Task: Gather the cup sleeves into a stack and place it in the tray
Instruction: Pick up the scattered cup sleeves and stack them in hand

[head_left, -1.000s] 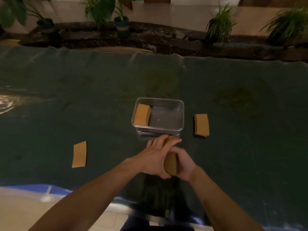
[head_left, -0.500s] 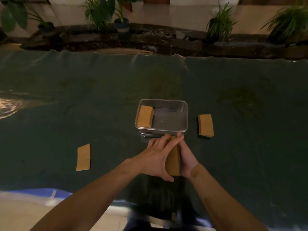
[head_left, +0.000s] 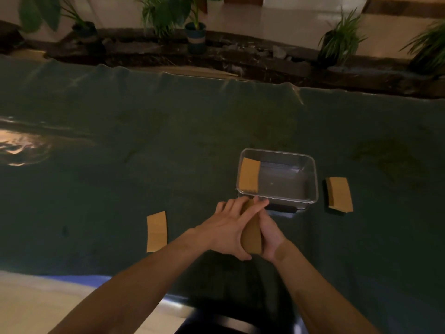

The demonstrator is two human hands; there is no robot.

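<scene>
A stack of brown cup sleeves [head_left: 251, 237] stands on edge between my palms, just in front of the clear tray [head_left: 310, 162]. My left hand [head_left: 224, 230] presses its left face and my right hand [head_left: 269, 231] its right face. Inside the tray, a sleeve stack [head_left: 249, 178] leans against the left wall. One flat sleeve [head_left: 157, 231] lies on the cloth to my left. Another small stack [head_left: 339, 194] lies right of the tray.
A dark green cloth [head_left: 120, 165] covers the table. Its near edge runs along the bottom left, above a pale floor. Potted plants [head_left: 196, 32] stand along a dark ledge behind the table. A bright light patch [head_left: 21, 147] falls on the cloth's far left.
Both hands have flattened against the stack and squeezed it upright. The view has shifted slightly, so the tray and sleeves sit a little further right.
</scene>
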